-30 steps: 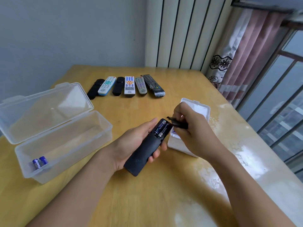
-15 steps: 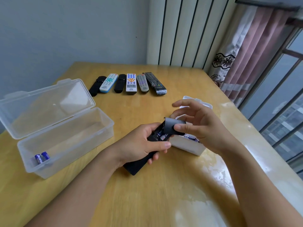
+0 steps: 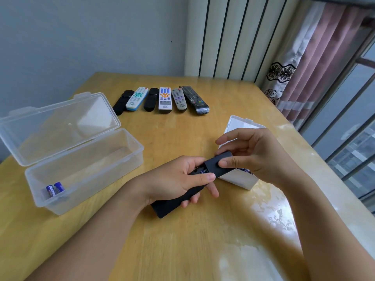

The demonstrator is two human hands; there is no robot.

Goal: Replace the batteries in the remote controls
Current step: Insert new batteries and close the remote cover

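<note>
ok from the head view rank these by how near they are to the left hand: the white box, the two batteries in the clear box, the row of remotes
1. White box, just right of the left hand, behind the black remote it holds.
2. Two batteries, off to the left in the clear box corner.
3. Row of remotes, at the table's far edge.

wooden table (image 3: 182, 250) | six remotes in a row (image 3: 162, 99) | open clear box (image 3: 85, 171) | white box (image 3: 241, 180)

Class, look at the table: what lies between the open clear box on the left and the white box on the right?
In the head view, the black remote lies between the clear box and the white box, gripped by the left hand.
</note>
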